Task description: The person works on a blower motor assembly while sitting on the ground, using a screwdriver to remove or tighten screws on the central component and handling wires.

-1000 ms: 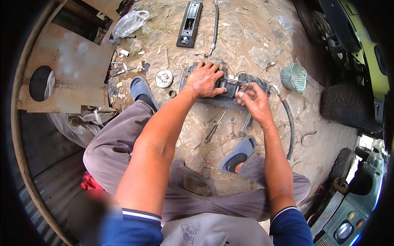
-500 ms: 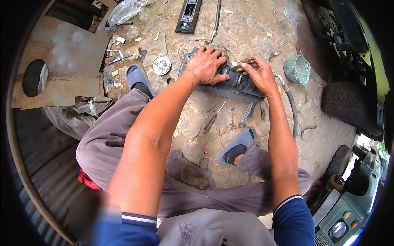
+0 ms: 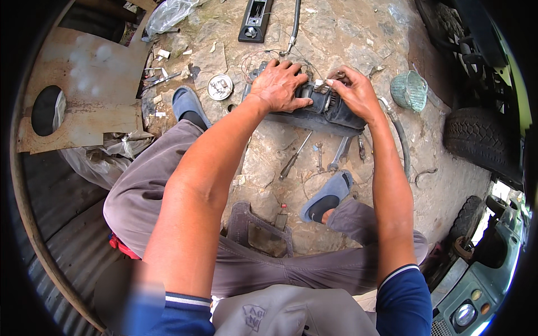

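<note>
A long black plastic housing [image 3: 314,122] with an uncovered upper side lies crosswise on the ground in front of me. My left hand [image 3: 278,87] rests palm down on its left part, fingers extended toward the far side and thumb apart. At the housing's right part, my right hand [image 3: 354,92] is closed in a pinch. Between its thumb and fingertips is a small white piece [image 3: 320,84], perhaps a connector, beside thin wires. The exact grip is partly hidden. Thin reddish wires [image 3: 250,60] loop out past the left hand.
A screwdriver [image 3: 290,167] and wrench [image 3: 338,154] lie on the near side of the housing. Around it are a round tin [image 3: 219,87], a green basket [image 3: 408,91], a black panel [image 3: 253,22] and a hose [image 3: 402,140]. A tyre [image 3: 479,137] stands at the right.
My right hand has shifted slightly, its fingers still pinched at the small white piece. The left hand keeps its place on the housing. The whole view has tilted a little.
</note>
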`<state>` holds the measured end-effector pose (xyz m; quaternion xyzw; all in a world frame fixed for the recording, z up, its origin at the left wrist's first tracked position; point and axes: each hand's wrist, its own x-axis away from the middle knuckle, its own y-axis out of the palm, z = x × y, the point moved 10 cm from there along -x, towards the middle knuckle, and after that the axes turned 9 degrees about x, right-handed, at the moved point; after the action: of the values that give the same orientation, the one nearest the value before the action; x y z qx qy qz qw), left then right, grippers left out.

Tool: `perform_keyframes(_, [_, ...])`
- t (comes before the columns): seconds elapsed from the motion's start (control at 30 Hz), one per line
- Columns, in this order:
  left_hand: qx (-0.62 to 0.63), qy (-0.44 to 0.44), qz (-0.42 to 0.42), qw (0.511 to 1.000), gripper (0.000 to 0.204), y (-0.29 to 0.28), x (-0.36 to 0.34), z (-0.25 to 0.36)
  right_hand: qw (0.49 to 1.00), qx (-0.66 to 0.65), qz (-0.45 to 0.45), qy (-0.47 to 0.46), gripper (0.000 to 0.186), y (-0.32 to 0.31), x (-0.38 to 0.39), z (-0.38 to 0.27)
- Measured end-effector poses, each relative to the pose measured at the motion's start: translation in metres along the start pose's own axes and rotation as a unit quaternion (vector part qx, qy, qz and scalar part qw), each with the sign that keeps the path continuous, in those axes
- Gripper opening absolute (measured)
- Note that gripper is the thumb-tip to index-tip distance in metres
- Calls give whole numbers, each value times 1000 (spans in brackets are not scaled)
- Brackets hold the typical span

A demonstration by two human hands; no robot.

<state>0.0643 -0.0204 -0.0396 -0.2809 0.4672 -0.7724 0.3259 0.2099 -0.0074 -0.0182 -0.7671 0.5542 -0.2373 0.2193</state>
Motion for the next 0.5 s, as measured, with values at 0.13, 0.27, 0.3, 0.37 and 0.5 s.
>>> perform_keyframes(0.13, [0, -2, 3, 1000, 68, 0, 4, -1, 990, 127, -54, -31, 22, 11, -12, -37])
perform_keyframes(0.27, [1, 7, 18, 1000, 62, 0, 3, 2, 972, 211, -91, -40, 22, 16, -24, -43])
perform_keyframes(0.3, [10, 7, 21, 1000, 60, -1, 3, 0, 967, 228, -101, -47, 22, 18, -25, -44])
perform_keyframes(0.37, [17, 4, 26, 1000, 57, -3, 2, -1, 973, 208, -79, -58, 22, 12, -22, -41])
perform_keyframes(0.5, [13, -9, 27, 1000, 55, -1, 1, -2, 993, 109, -47, -11, 22, 2, -7, -24])
